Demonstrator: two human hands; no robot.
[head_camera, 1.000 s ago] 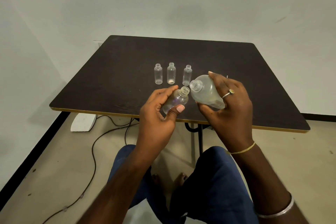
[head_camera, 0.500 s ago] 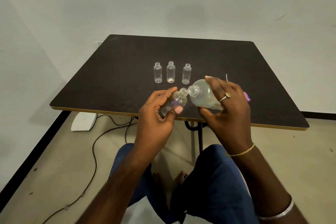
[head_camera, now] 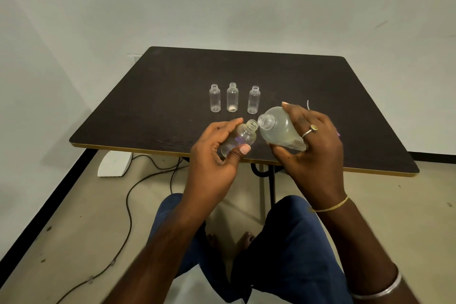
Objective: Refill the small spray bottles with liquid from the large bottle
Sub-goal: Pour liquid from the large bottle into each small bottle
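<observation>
Dark brown bench (head_camera: pixel 172 86) with a gold edge; clear small bottles (head_camera: pixel 232 97); cloudy large bottle (head_camera: pixel 278 131); blue trousers (head_camera: pixel 291 242); black cable (head_camera: pixel 128 195).

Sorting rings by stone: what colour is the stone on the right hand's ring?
Yellowish, in a silver band; head view.

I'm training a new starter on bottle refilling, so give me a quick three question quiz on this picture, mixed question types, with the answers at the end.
1. True or false: the large bottle stands upright on the table.
2. How many small bottles stand uncapped in the row on the table?
3. Which hand holds the small bottle being filled? A) left hand B) right hand C) neither

Key
1. False: the right hand holds it tilted, its mouth at the small bottle's mouth.
2. Three: left, middle, right.
3. A: the left hand grips it, tilted toward the large bottle.
</observation>
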